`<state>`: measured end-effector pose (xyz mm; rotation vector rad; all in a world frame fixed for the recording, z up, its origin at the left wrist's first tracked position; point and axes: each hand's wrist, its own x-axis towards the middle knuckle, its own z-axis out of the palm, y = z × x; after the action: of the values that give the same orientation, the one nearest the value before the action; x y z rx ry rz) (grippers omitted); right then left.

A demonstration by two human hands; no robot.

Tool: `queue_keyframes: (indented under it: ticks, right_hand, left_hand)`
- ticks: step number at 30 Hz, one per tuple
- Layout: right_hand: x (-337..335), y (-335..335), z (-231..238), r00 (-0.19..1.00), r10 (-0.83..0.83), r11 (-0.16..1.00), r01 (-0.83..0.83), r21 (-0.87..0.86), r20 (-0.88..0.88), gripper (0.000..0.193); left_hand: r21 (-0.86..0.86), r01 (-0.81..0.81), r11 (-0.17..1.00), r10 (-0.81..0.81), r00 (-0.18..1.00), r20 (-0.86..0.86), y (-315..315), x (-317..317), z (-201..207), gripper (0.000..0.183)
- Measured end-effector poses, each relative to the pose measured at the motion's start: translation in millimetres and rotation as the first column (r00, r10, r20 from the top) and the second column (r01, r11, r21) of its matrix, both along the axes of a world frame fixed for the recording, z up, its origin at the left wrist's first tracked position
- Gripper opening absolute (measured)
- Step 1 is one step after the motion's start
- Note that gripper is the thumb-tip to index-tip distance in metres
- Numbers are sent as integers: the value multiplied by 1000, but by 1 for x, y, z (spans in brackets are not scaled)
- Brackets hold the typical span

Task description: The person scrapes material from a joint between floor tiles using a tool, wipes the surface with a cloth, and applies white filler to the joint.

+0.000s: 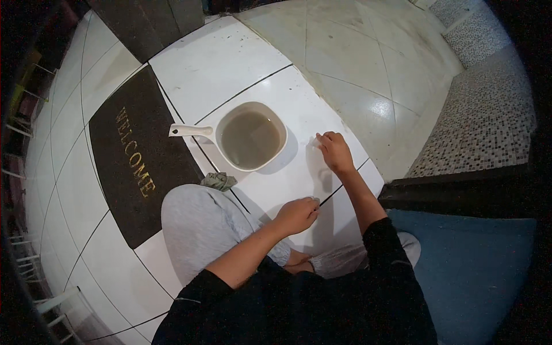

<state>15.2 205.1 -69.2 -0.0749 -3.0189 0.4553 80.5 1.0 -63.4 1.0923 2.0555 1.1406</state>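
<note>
A white plastic water dipper (284,138) with a long handle stands on the white tiles, holding cloudy greyish water. Its handle points left. To the right of the dipper, my right hand (334,152) is low over the tiles, its fingers curled and pinched together; whatever they may hold is too small to make out. My left hand (298,215) is nearer to me, below the dipper and in front of my crossed legs. Its fingers are curled in, and the inside of the grip is hidden. A crumpled grey-green cloth (218,181) lies between the dipper and my left knee.
A dark doormat (132,149) with gold lettering lies left of the dipper. Beyond the white tiles' edge is a beige tiled floor (356,57). A mosaic-tiled wall (477,121) rises at the right, above a blue surface (466,264). A dark wooden post (149,26) stands at the back.
</note>
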Motion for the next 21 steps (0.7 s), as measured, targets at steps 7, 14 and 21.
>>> queue_keyframes:
  ticks: [7,14,21]
  right_hand:
    - [2,2,-8,989,110,994,-109,21,-103,24]
    - [-4,-11,-9,991,67,998,-67,0,-114,27]
    - [17,15,-14,984,115,993,-111,42,-133,29]
  left_hand:
    - [-8,-1,1000,1,1000,12,0,2,-5,16]
    - [-21,18,1000,-18,1000,-5,0,0,-3,16]
    - [-22,17,1000,-16,999,33,1,1,-1,18]
